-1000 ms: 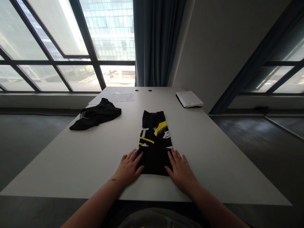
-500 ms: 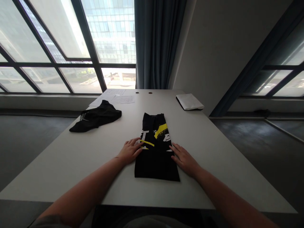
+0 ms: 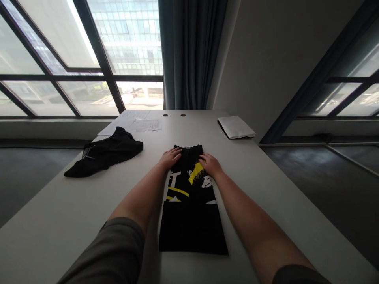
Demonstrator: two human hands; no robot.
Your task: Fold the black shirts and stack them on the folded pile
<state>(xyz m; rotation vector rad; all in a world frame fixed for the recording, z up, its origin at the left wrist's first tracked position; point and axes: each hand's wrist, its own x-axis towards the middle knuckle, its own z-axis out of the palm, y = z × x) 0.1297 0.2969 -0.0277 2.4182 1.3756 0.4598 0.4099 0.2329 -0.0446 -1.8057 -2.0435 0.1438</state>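
Note:
A black T-shirt (image 3: 192,221) with yellow and white print lies folded into a long strip in the middle of the white table. Its collar end points away from me and the plain black end faces me. My left hand (image 3: 170,157) rests on the left edge near the collar, fingers stretched over the cloth. On the opposite edge, slightly nearer to me, my right hand (image 3: 211,163) lies with its fingers out on the fabric beside the yellow print. Neither hand grips the cloth.
A crumpled black garment (image 3: 108,152) lies on the table (image 3: 124,197) at the left. Behind it are printed paper sheets (image 3: 145,125). A white folded item with a dark underside (image 3: 236,127) sits at the back right. Curtains (image 3: 189,55) hang beyond the far edge.
Both hands have slid forward along the shirt's sides, from its middle up to near the collar. My view has shifted closer, so the shirt's near end appears lower.

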